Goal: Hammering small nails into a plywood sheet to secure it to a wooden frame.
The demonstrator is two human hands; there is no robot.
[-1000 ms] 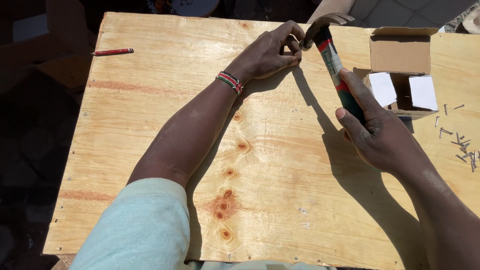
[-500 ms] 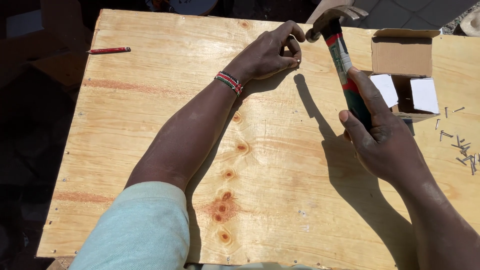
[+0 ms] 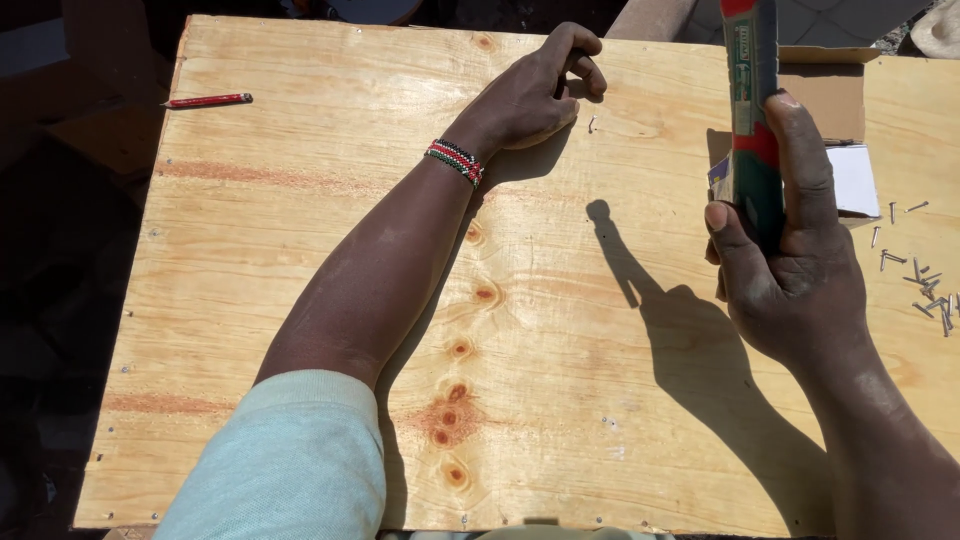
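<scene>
My right hand (image 3: 790, 280) grips the green and red handle of a hammer (image 3: 752, 100), raised upright so that its head is out of view above the frame. My left hand (image 3: 530, 95), with a beaded wristband, rests on the plywood sheet (image 3: 560, 330) near its far edge, fingers curled in and holding nothing. A small nail (image 3: 592, 124) stands in the plywood just right of that hand, apart from the fingers. The hammer's shadow falls across the board's middle.
A small open cardboard box (image 3: 848, 110) sits at the far right, partly behind the hammer. Several loose nails (image 3: 925, 290) lie by the right edge. A red pencil (image 3: 207, 100) lies at the far left corner. Dark ground surrounds the board.
The hammer has swung up from near the nail until its head left the frame. My left hand has let go of the nail and drawn back a little; the nail stands alone.
</scene>
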